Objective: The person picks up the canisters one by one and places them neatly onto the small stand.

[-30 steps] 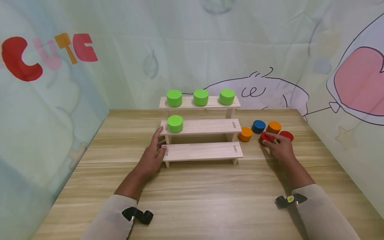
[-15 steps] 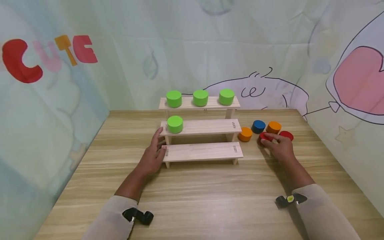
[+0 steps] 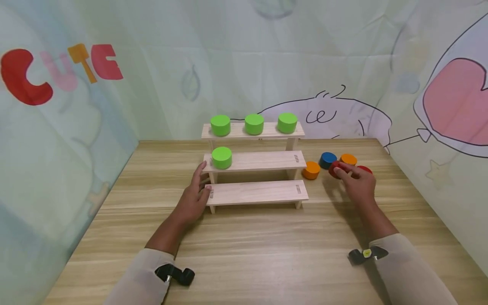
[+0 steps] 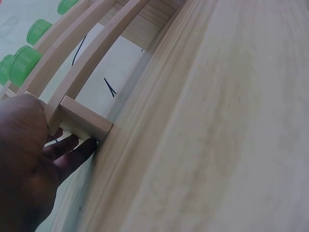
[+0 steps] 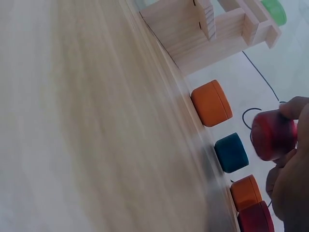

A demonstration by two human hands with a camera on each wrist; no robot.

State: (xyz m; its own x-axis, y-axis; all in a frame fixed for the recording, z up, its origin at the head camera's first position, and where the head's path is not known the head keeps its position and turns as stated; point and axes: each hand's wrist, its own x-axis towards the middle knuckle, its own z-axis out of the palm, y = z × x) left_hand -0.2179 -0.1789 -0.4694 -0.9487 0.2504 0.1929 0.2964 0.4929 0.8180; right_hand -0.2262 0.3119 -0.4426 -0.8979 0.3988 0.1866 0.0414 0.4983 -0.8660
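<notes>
Pinching a red cylinder (image 5: 271, 134) between thumb and fingers, the right hand (image 3: 360, 184) holds it just clear of the tabletop (image 3: 244, 254), to the right of a three-tiered wooden rack (image 3: 263, 161); the grip takes one side only, probably to leave the rest free; the cylinder is blurred in the right wrist view, so its exact tilt is hard to judge. Around it on the tabletop lie a blue cylinder (image 3: 328, 160), a near orange cylinder (image 3: 311, 170), a far orange cylinder (image 3: 348, 159) and a second red cylinder (image 5: 257, 217), partly hidden by the hand in the head view; the cluster seems set there for easy reach.

At the rack's left end rests the left hand (image 3: 193, 198), its grip spread rather than pinching, thumb at the bottom shelf (image 3: 259, 193), a finger at the middle shelf; presumably it braces the frame against sliding; three green cylinders (image 3: 254, 124) stand spaced along the far top shelf (image 3: 237, 132); a lone green cylinder (image 3: 222, 157) sits at the middle shelf's left end; the even gaps suggest deliberate spots.
</notes>
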